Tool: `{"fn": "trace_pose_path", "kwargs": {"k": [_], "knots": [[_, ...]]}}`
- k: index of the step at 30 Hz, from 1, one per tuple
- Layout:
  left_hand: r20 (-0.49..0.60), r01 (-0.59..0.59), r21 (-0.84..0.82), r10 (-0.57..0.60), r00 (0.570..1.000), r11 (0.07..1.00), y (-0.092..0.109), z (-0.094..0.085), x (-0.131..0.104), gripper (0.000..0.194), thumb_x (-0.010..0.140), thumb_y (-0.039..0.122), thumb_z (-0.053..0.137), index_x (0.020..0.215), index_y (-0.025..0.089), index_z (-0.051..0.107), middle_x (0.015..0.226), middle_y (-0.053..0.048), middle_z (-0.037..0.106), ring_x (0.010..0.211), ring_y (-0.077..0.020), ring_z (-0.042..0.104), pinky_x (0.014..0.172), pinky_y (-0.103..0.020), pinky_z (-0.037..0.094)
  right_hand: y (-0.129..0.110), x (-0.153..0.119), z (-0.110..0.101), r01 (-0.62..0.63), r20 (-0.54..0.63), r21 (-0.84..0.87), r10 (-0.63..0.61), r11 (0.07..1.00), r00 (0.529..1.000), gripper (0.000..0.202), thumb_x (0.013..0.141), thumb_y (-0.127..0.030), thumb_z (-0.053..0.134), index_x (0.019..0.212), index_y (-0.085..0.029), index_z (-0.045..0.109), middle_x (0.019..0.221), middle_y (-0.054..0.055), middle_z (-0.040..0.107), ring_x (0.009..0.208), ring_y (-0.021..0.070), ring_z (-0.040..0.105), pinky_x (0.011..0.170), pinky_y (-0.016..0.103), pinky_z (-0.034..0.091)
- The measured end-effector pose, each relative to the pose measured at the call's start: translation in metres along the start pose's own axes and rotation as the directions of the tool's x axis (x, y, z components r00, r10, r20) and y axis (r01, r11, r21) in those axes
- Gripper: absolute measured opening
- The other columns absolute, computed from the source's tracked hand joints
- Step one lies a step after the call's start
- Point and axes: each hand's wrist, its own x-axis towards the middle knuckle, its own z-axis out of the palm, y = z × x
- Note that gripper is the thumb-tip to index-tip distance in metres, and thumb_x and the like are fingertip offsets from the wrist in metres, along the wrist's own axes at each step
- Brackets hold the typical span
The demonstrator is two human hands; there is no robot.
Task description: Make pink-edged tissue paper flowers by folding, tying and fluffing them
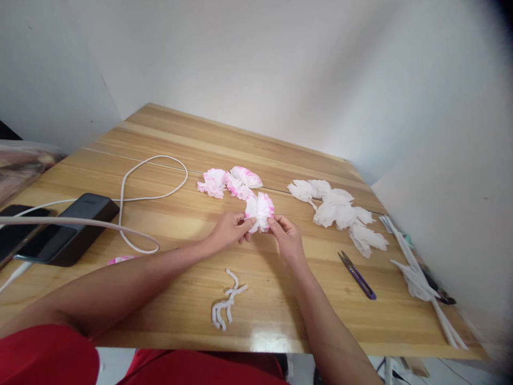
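Note:
A pink-edged white paper flower (260,211) is held above the wooden table between my two hands. My left hand (232,229) pinches its left side, and my right hand (286,234) pinches its right side. Just behind it lie two more ruffled flowers, one pink and white (213,183), the other fanned out (242,182). Several plain white paper pieces (336,207) are spread to the right. Short fuzzy white stems (229,302) rest in a small tangle near the front edge.
Purple-handled snips (357,275) lie right of my right hand. Long white sticks (420,278) run along the right edge. On the left are a black box-shaped device (78,230), phones and a looped white cable (124,203). A pink-and-white piece (121,260) shows behind my left forearm.

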Motion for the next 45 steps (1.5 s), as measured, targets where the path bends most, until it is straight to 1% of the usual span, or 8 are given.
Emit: {"fn": "trace_pose_path", "kwargs": {"k": [5, 9, 12, 18, 25, 30, 36, 45], "knots": [[0.017, -0.054, -0.015, 0.054, 0.998, 0.998, 0.000, 0.000, 0.001, 0.038, 0.082, 0.045, 0.048, 0.064, 0.013, 0.056, 0.054, -0.001, 0.057, 0.047, -0.0103, 0.052, 0.045, -0.019, 0.038, 0.001, 0.000, 0.000, 0.007, 0.006, 0.006, -0.007, 1.000, 1.000, 0.024, 0.078, -0.042, 0.063, 0.078, -0.018, 0.063, 0.075, 0.000, 0.062, 0.071, 0.0133, 0.054, 0.071, 0.026, 0.046], [-0.037, -0.229, 0.295, 0.251, 0.967, 0.928, -0.003, -0.001, -0.003, 0.039, 0.085, 0.042, 0.047, 0.064, 0.013, 0.061, 0.057, -0.001, 0.059, 0.054, -0.0114, 0.052, 0.050, -0.021, 0.032, 0.003, 0.000, 0.002, 0.092, 0.026, -0.130, -0.089, 0.987, 0.996, 0.024, 0.076, -0.041, 0.065, 0.083, -0.018, 0.062, 0.080, 0.001, 0.062, 0.071, 0.0128, 0.053, 0.069, 0.024, 0.043], [-0.018, -0.274, 0.478, 0.321, 0.947, 0.835, -0.002, -0.001, -0.007, 0.042, 0.087, 0.041, 0.044, 0.061, 0.012, 0.062, 0.055, -0.001, 0.058, 0.052, -0.0108, 0.048, 0.050, -0.022, 0.026, 0.004, -0.001, 0.003, 0.110, -0.001, -0.205, -0.113, 0.973, 0.994, 0.023, 0.076, -0.040, 0.065, 0.082, -0.017, 0.062, 0.076, 0.000, 0.061, 0.067, 0.0122, 0.052, 0.064, 0.023, 0.041], [-0.055, -0.169, 0.441, 0.214, 0.975, 0.881, 0.006, -0.005, -0.007, 0.048, 0.089, 0.046, 0.039, 0.065, 0.013, 0.063, 0.054, 0.000, 0.057, 0.052, -0.0109, 0.047, 0.050, -0.022, 0.026, 0.004, 0.000, 0.003, 0.123, -0.026, -0.276, -0.135, 0.953, 0.991, 0.023, 0.076, -0.038, 0.063, 0.069, -0.016, 0.059, 0.067, -0.001, 0.059, 0.064, 0.0124, 0.053, 0.061, 0.023, 0.040], [-0.149, -0.075, 0.493, 0.169, 0.974, 0.867, -0.002, -0.003, 0.001, 0.045, 0.081, 0.049, 0.047, 0.058, 0.012, 0.058, 0.052, 0.000, 0.051, 0.050, -0.0108, 0.044, 0.047, -0.023, 0.021, 0.005, -0.005, 0.005, 0.266, 0.059, -0.457, -0.270, 0.849, 0.961, 0.026, 0.080, -0.037, 0.061, 0.064, -0.017, 0.058, 0.064, -0.001, 0.058, 0.063, 0.0121, 0.053, 0.062, 0.023, 0.040], [-0.121, -0.072, 0.446, 0.140, 0.983, 0.892, -0.004, -0.002, 0.001, 0.043, 0.083, 0.042, 0.044, 0.053, 0.012, 0.055, 0.051, -0.002, 0.053, 0.050, -0.0116, 0.047, 0.045, -0.021, 0.024, 0.007, -0.004, 0.005, 0.268, 0.066, -0.431, -0.266, 0.862, 0.962, 0.023, 0.081, -0.037, 0.060, 0.069, -0.017, 0.061, 0.066, -0.001, 0.060, 0.063, 0.0126, 0.055, 0.062, 0.024, 0.043], [-0.111, -0.114, 0.392, 0.170, 0.979, 0.913, -0.005, -0.003, 0.001, 0.044, 0.084, 0.045, 0.042, 0.059, 0.012, 0.059, 0.053, -0.003, 0.056, 0.051, -0.0124, 0.050, 0.046, -0.020, 0.028, 0.009, -0.003, 0.005, 0.261, 0.027, -0.384, -0.272, 0.886, 0.962, 0.028, 0.078, -0.042, 0.063, 0.092, -0.018, 0.061, 0.079, 0.002, 0.064, 0.065, 0.0142, 0.059, 0.064, 0.026, 0.047], [-0.076, -0.166, 0.484, 0.231, 0.970, 0.859, -0.008, -0.001, 0.001, 0.045, 0.085, 0.044, 0.043, 0.057, 0.012, 0.058, 0.053, -0.002, 0.055, 0.050, -0.0112, 0.046, 0.046, -0.021, 0.026, 0.005, -0.004, 0.004, 0.321, 0.068, -0.456, -0.328, 0.830, 0.942, 0.021, 0.082, -0.038, 0.059, 0.075, -0.018, 0.060, 0.066, -0.001, 0.057, 0.061, 0.0122, 0.052, 0.061, 0.024, 0.041]]}}
